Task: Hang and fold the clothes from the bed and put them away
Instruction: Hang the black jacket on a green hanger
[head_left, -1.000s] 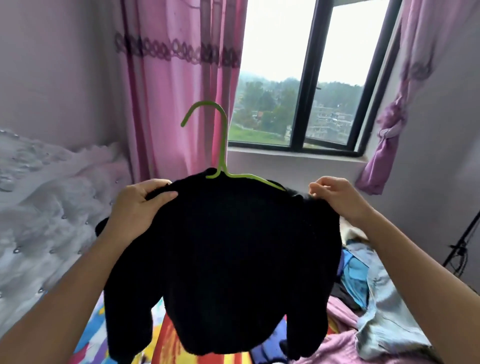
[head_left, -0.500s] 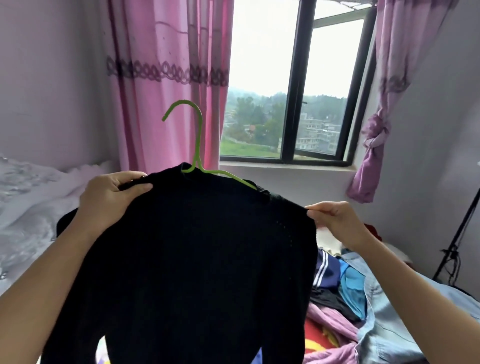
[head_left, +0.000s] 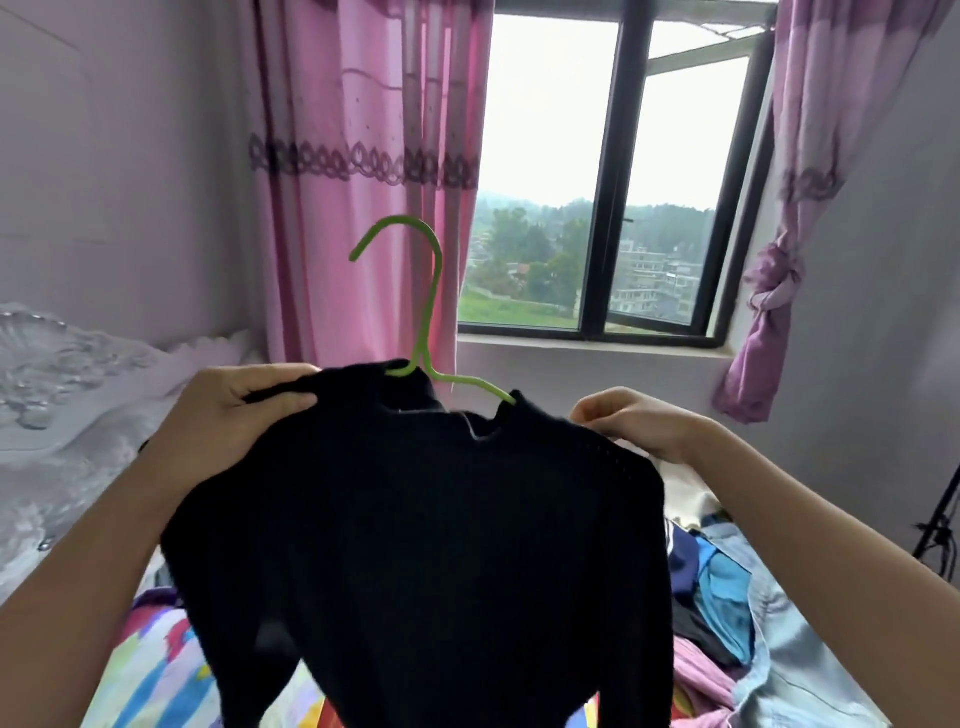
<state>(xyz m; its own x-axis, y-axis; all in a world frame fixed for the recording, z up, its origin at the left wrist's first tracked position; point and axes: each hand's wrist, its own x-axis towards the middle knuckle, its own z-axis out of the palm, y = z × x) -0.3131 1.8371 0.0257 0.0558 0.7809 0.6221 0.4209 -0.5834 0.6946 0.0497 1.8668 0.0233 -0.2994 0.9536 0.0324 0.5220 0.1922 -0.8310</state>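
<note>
A black knit sweater (head_left: 441, 545) hangs in front of me on a green hanger (head_left: 428, 291), whose hook rises from the collar. One green hanger arm shows bare at the neck opening. My left hand (head_left: 228, 415) grips the sweater's left shoulder, thumb on the front. My right hand (head_left: 634, 421) pinches the right shoulder seam from behind. The sweater's lower half covers much of the bed below.
A pile of clothes (head_left: 727, 597) in blue, pink and pale denim lies on the bed at the right. A colourful bedsheet (head_left: 156, 675) shows lower left, a white quilt (head_left: 62, 415) at far left. Pink curtains (head_left: 363, 156) and a window (head_left: 613, 182) stand ahead. A black stand (head_left: 940, 525) is at the right edge.
The sweater has shifted on the hanger, exposing the collar opening and one hanger arm. My right hand moved up along the shoulder. The view has tilted.
</note>
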